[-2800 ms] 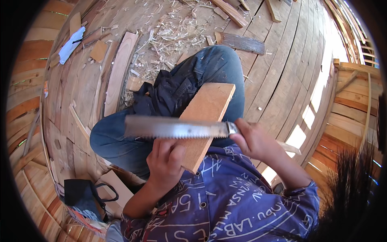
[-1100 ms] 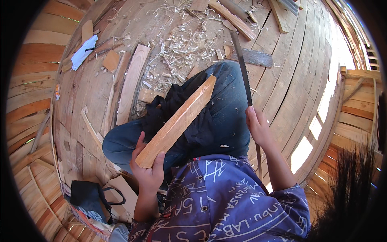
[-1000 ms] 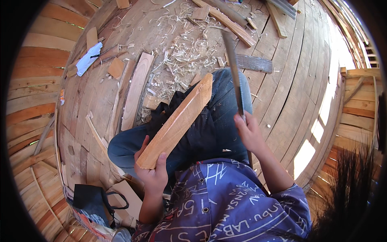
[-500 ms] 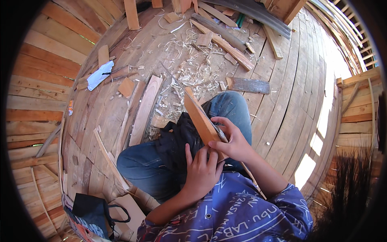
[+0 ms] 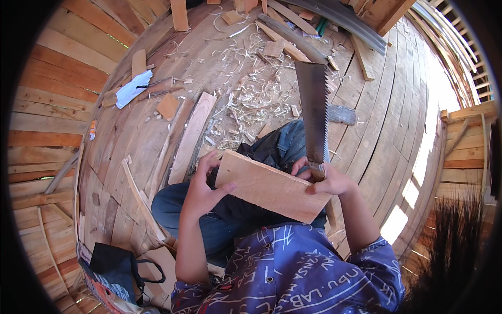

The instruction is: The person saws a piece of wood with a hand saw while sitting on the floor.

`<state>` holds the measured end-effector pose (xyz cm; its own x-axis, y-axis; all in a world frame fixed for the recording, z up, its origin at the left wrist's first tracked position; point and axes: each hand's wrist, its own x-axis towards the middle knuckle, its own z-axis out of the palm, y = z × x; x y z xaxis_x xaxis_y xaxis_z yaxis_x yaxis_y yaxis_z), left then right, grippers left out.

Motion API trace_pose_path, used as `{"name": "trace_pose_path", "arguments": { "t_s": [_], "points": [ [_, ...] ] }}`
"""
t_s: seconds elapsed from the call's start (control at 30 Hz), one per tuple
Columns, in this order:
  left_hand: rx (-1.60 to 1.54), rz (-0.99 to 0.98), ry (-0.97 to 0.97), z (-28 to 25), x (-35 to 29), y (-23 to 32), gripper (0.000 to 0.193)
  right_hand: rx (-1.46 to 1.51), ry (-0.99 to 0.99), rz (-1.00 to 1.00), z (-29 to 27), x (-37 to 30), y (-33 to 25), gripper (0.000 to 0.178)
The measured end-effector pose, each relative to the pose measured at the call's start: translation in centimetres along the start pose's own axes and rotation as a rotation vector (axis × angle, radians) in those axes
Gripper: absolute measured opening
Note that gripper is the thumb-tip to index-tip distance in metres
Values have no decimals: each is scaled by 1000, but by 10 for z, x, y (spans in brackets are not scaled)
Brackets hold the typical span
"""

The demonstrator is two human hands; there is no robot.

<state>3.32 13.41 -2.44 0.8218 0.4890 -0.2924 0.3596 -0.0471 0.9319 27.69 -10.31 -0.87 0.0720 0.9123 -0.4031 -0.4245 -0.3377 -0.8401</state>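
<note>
Though aslant, board [image 5: 269, 186] between left hand [image 5: 203, 191] and right hand [image 5: 332, 180].

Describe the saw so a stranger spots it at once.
From the blue printed shirt, go up to the right hand. The saw extends from that hand: a dark metal blade, toothed on its right edge, unlike the wooden board beside it.

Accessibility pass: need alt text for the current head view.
Left hand and right hand hold a flat wooden board between them; the right also grips a saw that points forward. Curled wood shavings litter the plank floor beyond.
</note>
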Motion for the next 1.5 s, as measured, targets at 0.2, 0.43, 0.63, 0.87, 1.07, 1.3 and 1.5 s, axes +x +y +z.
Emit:
{"name": "trace_pose_path", "arguments": {
  "t_s": [0.2, 0.43, 0.63, 0.87, 1.07, 1.3, 1.5],
  "points": [
    [-261, -64, -176, -3, 6, -6, 32, -362, 152, -151, -9, 4, -20, 23],
    [-7, 198, 138, 31, -29, 38, 30, -819, 743, 50, -32, -25, -25, 46],
    [257, 177, 149, 58, -64, 61, 20, -836, 426, -22, 32, -30, -30, 37],
    [129, 136, 106, 83, -81, 56, 17, -715, 268, 4, 67, -50, -6, 44],
    [195, 202, 105, 98, -80, 63, 18, -843, 299, 53, 57, -55, 3, 45],
    [427, 315, 32, 97, -91, 66, 23, -735, 644, 251, 5, -68, 31, 41],
    [491, 428, 8, 98, -89, 59, 22, -628, 386, -52, 69, -46, 9, 44]
  ]
}}
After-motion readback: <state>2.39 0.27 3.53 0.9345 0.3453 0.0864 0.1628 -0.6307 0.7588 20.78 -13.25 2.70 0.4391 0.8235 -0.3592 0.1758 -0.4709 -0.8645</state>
